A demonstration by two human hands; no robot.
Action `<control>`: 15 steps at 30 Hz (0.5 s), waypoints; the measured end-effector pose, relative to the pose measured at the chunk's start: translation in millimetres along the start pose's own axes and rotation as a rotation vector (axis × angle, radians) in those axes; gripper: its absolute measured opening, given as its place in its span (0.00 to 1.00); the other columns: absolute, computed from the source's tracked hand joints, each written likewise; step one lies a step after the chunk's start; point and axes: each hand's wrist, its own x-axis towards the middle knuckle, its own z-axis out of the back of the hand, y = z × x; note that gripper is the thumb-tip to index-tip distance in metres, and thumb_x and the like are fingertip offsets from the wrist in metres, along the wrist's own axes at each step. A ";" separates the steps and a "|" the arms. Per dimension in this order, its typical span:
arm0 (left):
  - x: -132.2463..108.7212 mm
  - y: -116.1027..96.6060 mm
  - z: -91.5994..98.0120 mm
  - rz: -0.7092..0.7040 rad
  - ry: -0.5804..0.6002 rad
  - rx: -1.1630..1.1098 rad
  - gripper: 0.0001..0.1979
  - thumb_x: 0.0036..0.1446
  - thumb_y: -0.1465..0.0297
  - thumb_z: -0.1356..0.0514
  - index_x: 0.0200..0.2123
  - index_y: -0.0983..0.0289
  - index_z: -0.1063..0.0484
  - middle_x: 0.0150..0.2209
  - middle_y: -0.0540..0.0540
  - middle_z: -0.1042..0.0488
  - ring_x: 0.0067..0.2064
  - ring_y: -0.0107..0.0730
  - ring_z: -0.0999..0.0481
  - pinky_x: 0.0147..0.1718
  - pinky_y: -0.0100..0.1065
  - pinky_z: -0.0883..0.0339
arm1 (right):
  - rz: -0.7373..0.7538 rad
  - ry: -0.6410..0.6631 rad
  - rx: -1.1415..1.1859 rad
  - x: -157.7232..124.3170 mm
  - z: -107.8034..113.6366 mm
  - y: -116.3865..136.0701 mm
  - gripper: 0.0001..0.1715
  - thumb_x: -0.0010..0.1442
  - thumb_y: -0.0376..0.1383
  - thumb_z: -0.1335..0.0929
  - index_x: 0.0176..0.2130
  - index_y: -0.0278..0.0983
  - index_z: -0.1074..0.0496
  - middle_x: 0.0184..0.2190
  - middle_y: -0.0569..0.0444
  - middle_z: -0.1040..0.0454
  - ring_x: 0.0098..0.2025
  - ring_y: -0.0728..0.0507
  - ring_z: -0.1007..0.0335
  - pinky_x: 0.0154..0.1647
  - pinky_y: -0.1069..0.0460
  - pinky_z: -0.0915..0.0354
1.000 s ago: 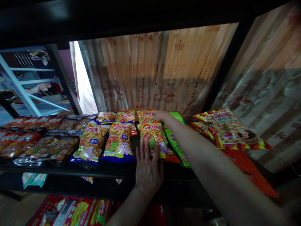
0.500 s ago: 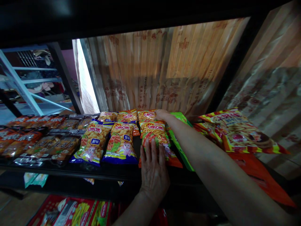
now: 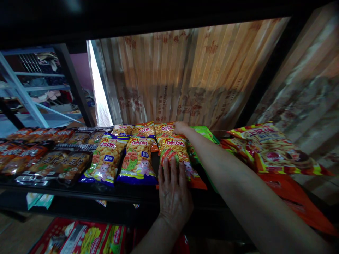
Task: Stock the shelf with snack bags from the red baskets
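Pleated, patterned sheeting [image 3: 164, 70] backs a black shelf [image 3: 106, 192] in dim light, as seen from the head camera, with snack packs standing in rows and a red basket [image 3: 49, 229] holding more packets below. Left hand [image 3: 174, 194] rests palm down on the lower part of the front orange pack [image 3: 173, 145], fingers extended and slightly apart, its grip not clamped on anything. Right hand [image 3: 180, 127] reaches over to the right end of the rear orange pack [image 3: 163, 129], just behind; whether that grip is pinching cannot be told. Blue-edged packs [image 3: 139, 158] stand to the left; green packets [image 3: 203, 132] and a large yellow-and-red bag [image 3: 278, 150] lie to the right. Over the past second, both hands have stayed at the same two packs, while more of the front one's orange lower edge has come into view, suggesting small adjustments on the shelf rather than lifting.
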 end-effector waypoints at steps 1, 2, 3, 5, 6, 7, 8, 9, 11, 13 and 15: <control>0.5 0.1 0.5 0.002 0.002 -0.007 0.34 0.53 0.71 0.45 0.63 0.68 0.48 0.66 0.66 0.52 0.66 0.56 0.56 0.59 0.59 0.50 | 0.001 -0.002 0.001 -0.5 -0.2 0.7 0.32 0.49 0.39 0.29 0.53 0.33 0.31 0.50 0.42 0.28 0.51 0.37 0.31 0.48 0.49 0.34; 1.1 0.3 1.1 0.006 -0.001 -0.013 0.34 0.52 0.71 0.45 0.63 0.67 0.48 0.66 0.66 0.52 0.66 0.56 0.56 0.59 0.59 0.50 | 0.002 -0.004 0.002 -1.0 -0.4 1.2 0.32 0.49 0.39 0.29 0.53 0.33 0.31 0.50 0.42 0.28 0.51 0.37 0.31 0.48 0.49 0.34; 1.5 0.4 1.7 0.009 -0.004 -0.018 0.34 0.52 0.71 0.45 0.63 0.67 0.48 0.66 0.66 0.52 0.66 0.56 0.56 0.59 0.59 0.50 | 0.002 -0.006 0.004 -1.7 -0.5 1.5 0.31 0.49 0.38 0.29 0.53 0.33 0.30 0.50 0.42 0.28 0.51 0.37 0.31 0.48 0.49 0.34; 1.7 0.5 2.8 0.016 -0.013 -0.028 0.34 0.52 0.71 0.44 0.63 0.67 0.47 0.66 0.65 0.53 0.66 0.56 0.57 0.59 0.59 0.51 | -0.003 -0.012 0.010 -3.7 0.3 1.3 0.28 0.51 0.38 0.30 0.52 0.33 0.29 0.49 0.41 0.27 0.50 0.37 0.30 0.48 0.49 0.34; 1.6 0.5 3.1 0.023 -0.016 -0.033 0.34 0.52 0.71 0.44 0.63 0.66 0.48 0.66 0.64 0.53 0.66 0.56 0.58 0.60 0.60 0.52 | -0.009 -0.018 0.015 -5.3 1.6 0.9 0.27 0.53 0.39 0.31 0.51 0.32 0.29 0.49 0.41 0.27 0.50 0.37 0.30 0.48 0.49 0.34; 1.3 0.5 3.3 0.030 -0.019 -0.037 0.35 0.52 0.71 0.44 0.63 0.66 0.48 0.66 0.64 0.53 0.67 0.56 0.59 0.60 0.60 0.53 | -0.014 -0.028 0.021 -7.3 3.6 0.4 0.26 0.54 0.40 0.33 0.52 0.32 0.29 0.50 0.40 0.27 0.50 0.37 0.30 0.48 0.49 0.34; 0.9 0.4 3.3 0.038 -0.020 -0.041 0.35 0.52 0.71 0.44 0.63 0.65 0.48 0.66 0.64 0.53 0.67 0.56 0.60 0.60 0.60 0.54 | -0.017 -0.041 0.028 -9.9 6.3 -0.3 0.26 0.56 0.41 0.34 0.52 0.32 0.30 0.50 0.40 0.28 0.51 0.37 0.30 0.48 0.49 0.35; 0.6 0.3 3.2 0.045 -0.024 -0.045 0.35 0.52 0.72 0.44 0.63 0.65 0.48 0.67 0.64 0.54 0.67 0.56 0.60 0.60 0.60 0.54 | -0.015 -0.056 0.035 -13.1 9.8 -1.0 0.26 0.58 0.43 0.36 0.53 0.33 0.30 0.51 0.40 0.29 0.51 0.37 0.31 0.48 0.49 0.35; 0.0 0.0 2.6 0.058 -0.037 -0.048 0.34 0.52 0.72 0.44 0.63 0.65 0.47 0.66 0.65 0.54 0.67 0.55 0.61 0.60 0.60 0.55 | 0.012 -0.082 0.048 -21.4 18.2 -2.4 0.26 0.60 0.44 0.39 0.53 0.35 0.30 0.52 0.43 0.29 0.52 0.39 0.32 0.49 0.50 0.36; 0.1 -0.3 2.6 0.072 -0.056 -0.048 0.32 0.53 0.72 0.45 0.62 0.67 0.46 0.66 0.67 0.53 0.67 0.55 0.62 0.60 0.60 0.55 | 0.051 -0.098 0.056 -32.2 27.2 -4.4 0.24 0.62 0.43 0.41 0.50 0.36 0.28 0.51 0.46 0.28 0.52 0.40 0.32 0.49 0.52 0.37; 0.6 -0.7 3.6 0.082 -0.066 -0.050 0.31 0.53 0.73 0.45 0.61 0.68 0.45 0.65 0.68 0.51 0.67 0.54 0.61 0.60 0.59 0.55 | 0.078 -0.112 0.060 -45.3 35.1 -7.7 0.22 0.62 0.40 0.41 0.48 0.37 0.26 0.49 0.48 0.26 0.52 0.41 0.31 0.50 0.53 0.38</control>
